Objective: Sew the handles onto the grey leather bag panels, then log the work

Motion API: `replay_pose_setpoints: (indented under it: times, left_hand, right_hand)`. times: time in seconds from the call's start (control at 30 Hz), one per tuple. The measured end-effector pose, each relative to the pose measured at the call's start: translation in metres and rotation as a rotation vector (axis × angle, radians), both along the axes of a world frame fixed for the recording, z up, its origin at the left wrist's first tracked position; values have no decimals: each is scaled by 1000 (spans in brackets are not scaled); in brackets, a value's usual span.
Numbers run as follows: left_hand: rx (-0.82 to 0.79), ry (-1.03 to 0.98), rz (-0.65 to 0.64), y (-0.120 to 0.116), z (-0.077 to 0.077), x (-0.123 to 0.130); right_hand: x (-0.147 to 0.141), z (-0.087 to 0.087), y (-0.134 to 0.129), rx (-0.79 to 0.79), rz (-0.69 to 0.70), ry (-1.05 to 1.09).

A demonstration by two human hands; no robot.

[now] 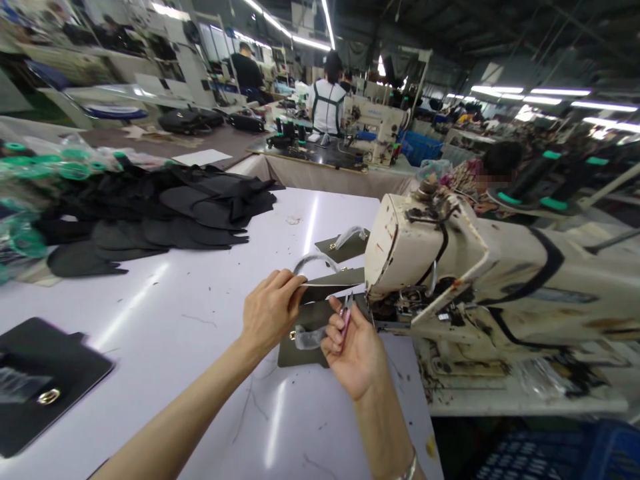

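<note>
Beside the cream sewing machine head [425,257]: an olive-grey leather bag panel [305,350] lies flat on the white laminate bench [165,313], its far end reaching under the front of the machine.

Long axis: the panel slants from the near left up toward the machine, with a curved handle wrapped in clear plastic [310,262] arching above it.

Left hand [270,313]: the grip is pressed together, pinching the panel's upper edge just below the handle.

Right hand [353,353]: palm up, the grip pinches small pink-handled thread snips [345,317], their tips pointing up toward the machine.

Behind: a second olive-grey panel with a plastic-wrapped handle [345,245] lies just beyond the hands.

Room: white bench surface spreads left to a black bag panel with a gold clasp [45,380], and the bench's right edge runs just beyond the right hand.
</note>
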State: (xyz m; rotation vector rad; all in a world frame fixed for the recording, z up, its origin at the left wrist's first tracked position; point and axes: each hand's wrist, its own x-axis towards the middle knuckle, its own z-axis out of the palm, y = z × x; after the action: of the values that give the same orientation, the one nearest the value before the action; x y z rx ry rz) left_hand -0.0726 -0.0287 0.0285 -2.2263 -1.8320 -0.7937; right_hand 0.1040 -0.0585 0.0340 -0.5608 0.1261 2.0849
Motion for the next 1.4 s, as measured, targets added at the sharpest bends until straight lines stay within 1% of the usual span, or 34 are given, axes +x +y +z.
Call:
replay_pose_setpoints:
  times: [0.23,0.37,0.47,0.53,0.6,0.63,0.67,0.73,0.8,0.87,0.93,0.97,1.0,1.03,1.07,1.1,1.13,1.17,1.2,1.23,1.27,1.33,1.37,1.4]
  left_hand:
    - [13,15,6,-2,-2,-3]
    - [-17,59,-24,1,2,-8]
    - [-33,129,-8,18,7,-10]
    - [-9,172,54,37,11,-7]
    - [44,156,112,58,17,1]
    - [65,125,101,66,21,6]
    - [76,85,52,72,25,12]
    - [61,-13,-126,72,33,23]
    - [7,-134,-290,56,37,34]
    - [-57,-281,-370,23,35,42]
    - [-94,-423,-439,-19,24,50]
    - [-107,-475,-496,-41,16,55]
    - [-134,-512,-574,-62,5,61]
    - [-211,-535,-652,-80,-7,68]
    - [-326,-556,-701,-96,-20,76]
    - [-467,-597,-707,-108,-34,85]
    - [-613,-662,-673,-116,-48,94]
    - [-746,-761,-617,-121,-62,102]
    - [-850,-894,-566,-123,-73,110]
    - [-918,-1052,-534,-123,-83,117]
    - [-943,-1219,-526,-121,-90,123]
    - [-895,-1512,-537,-116,-97,131]
    - [-842,-1599,-524,-113,-98,132]
    - [-792,-1622,-495,-110,-97,132]
  right_hand:
    - [-6,0,10,-40,-156,-19]
    - [-8,0,11,-53,-179,-63]
    - [-8,2,7,-32,-174,-79]
    - [-8,5,0,11,-118,-67]
    - [-10,9,-10,75,-36,-93]
    - [-11,12,-16,116,1,-136]
    - [-11,14,-22,162,25,-205]
    - [-8,16,-35,263,18,-421]
    - [2,14,-47,367,-71,-729]
    - [19,7,-56,465,-224,-1118]
    - [40,-3,-59,558,-385,-1521]
    - [50,-8,-58,598,-447,-1697]
    - [59,-13,-57,625,-476,-1839]
    - [66,-17,-54,643,-465,-1939]
    - [70,-20,-51,653,-410,-1992]
    - [73,-22,-48,650,-325,-2007]
    - [73,-24,-46,641,-232,-1995]
    - [72,-25,-43,635,-169,-1964]
    - [70,-25,-41,636,-143,-1919]
    - [68,-26,-39,635,-150,-1864]
    - [66,-27,-38,626,-173,-1788]
    - [63,-28,-36,555,-206,-1558]
    - [61,-29,-35,493,-211,-1428]
    - [61,-30,-34,429,-210,-1308]
